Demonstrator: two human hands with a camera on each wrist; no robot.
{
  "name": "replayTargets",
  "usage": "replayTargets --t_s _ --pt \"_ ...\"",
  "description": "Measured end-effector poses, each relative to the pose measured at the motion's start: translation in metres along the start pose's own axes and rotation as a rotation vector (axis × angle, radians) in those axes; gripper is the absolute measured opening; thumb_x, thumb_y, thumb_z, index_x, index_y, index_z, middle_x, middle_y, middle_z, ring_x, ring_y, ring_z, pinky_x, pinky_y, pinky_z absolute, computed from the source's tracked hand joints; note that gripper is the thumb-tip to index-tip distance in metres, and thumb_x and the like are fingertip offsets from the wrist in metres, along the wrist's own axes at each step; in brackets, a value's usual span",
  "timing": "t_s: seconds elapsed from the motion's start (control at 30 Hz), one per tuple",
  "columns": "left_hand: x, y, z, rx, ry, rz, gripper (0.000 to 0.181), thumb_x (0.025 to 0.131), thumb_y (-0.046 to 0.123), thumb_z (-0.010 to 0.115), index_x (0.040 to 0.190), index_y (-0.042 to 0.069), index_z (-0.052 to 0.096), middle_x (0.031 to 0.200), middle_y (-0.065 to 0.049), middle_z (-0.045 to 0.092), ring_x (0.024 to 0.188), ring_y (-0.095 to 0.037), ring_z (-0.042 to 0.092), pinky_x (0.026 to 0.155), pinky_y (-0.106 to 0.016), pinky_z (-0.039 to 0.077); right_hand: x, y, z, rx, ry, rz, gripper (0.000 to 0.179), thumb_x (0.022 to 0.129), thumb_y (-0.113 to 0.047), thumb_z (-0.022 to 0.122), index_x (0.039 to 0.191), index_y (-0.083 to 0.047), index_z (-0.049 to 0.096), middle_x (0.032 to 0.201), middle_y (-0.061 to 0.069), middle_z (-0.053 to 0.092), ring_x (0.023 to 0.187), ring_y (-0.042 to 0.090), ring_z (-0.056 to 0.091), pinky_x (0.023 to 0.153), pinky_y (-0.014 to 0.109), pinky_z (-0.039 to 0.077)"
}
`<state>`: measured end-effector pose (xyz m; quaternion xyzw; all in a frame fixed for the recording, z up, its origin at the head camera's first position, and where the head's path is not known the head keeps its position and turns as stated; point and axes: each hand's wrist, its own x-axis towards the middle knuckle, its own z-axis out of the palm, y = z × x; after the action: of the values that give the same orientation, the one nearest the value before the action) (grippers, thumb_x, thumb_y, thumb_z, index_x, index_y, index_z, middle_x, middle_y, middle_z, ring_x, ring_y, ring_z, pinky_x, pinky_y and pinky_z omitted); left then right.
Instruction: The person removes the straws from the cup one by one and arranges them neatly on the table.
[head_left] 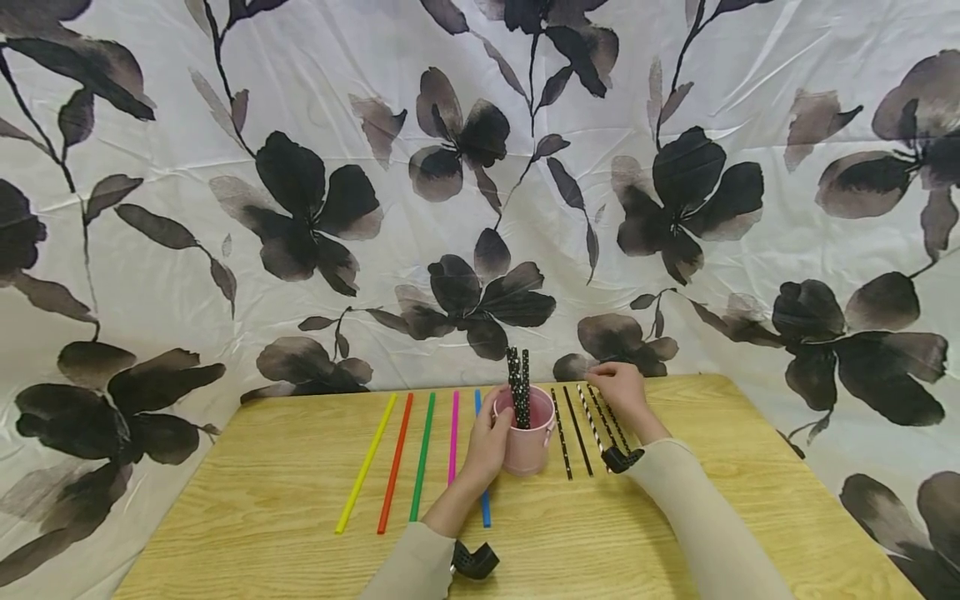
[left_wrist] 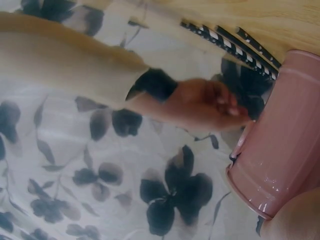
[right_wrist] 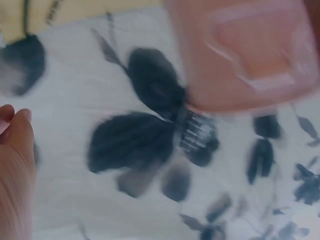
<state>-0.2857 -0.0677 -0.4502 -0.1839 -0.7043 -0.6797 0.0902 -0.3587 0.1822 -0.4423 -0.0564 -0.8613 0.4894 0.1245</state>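
Note:
A small pink bucket stands on the wooden table, with several black straws with white dots upright inside. My left hand grips the bucket from its left side, thumb near the rim. My right hand hovers over the far ends of a row of black patterned straws lying right of the bucket. Its fingers are loosely bent, and I see nothing between them in the left wrist view, where the hand appears beside the bucket. In the right wrist view the bucket is blurred.
Left of the bucket lie a yellow straw, a red straw, a green straw, a pink straw and a blue straw. A floral cloth hangs behind the table.

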Motion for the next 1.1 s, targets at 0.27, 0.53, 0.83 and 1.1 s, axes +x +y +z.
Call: replayTargets --t_s 0.27,0.53,0.83,1.1 --pt "0.004 -0.012 0.001 -0.006 0.001 -0.014 0.039 0.093 0.012 0.041 0.131 0.013 0.039 0.129 -0.009 0.043 0.114 -0.022 0.043 0.092 -0.042 0.034 -0.005 -0.052 0.012 0.121 -0.114 0.002 0.023 0.080 -0.023 0.064 0.096 -0.007 0.067 0.090 0.013 0.062 0.075 0.028 0.058 0.064 0.038 0.049" --pt "0.000 0.004 0.001 0.001 -0.005 -0.004 0.039 0.093 0.008 0.040 0.132 0.008 0.037 0.128 -0.015 0.043 0.112 -0.027 0.045 0.091 -0.042 0.035 -0.010 -0.075 0.022 0.089 -0.229 -0.009 0.027 0.080 -0.025 0.063 0.101 -0.007 0.065 0.096 0.009 0.061 0.079 0.025 0.059 0.071 0.040 0.048" --pt "0.000 0.005 0.001 -0.009 -0.010 -0.007 0.040 0.093 0.008 0.040 0.132 0.005 0.036 0.128 -0.017 0.042 0.112 -0.029 0.044 0.091 -0.043 0.035 -0.014 -0.083 0.038 0.110 -0.289 0.008 0.025 0.081 -0.023 0.063 0.100 -0.006 0.066 0.097 0.009 0.061 0.084 0.028 0.059 0.074 0.043 0.047" --pt "-0.001 0.005 0.000 0.008 -0.006 -0.003 0.039 0.093 0.007 0.040 0.131 0.007 0.037 0.129 -0.016 0.042 0.113 -0.027 0.043 0.091 -0.042 0.035 -0.019 -0.089 0.050 0.087 -0.266 -0.005 0.021 0.081 -0.019 0.062 0.097 -0.007 0.067 0.096 0.008 0.062 0.083 0.029 0.060 0.070 0.038 0.049"
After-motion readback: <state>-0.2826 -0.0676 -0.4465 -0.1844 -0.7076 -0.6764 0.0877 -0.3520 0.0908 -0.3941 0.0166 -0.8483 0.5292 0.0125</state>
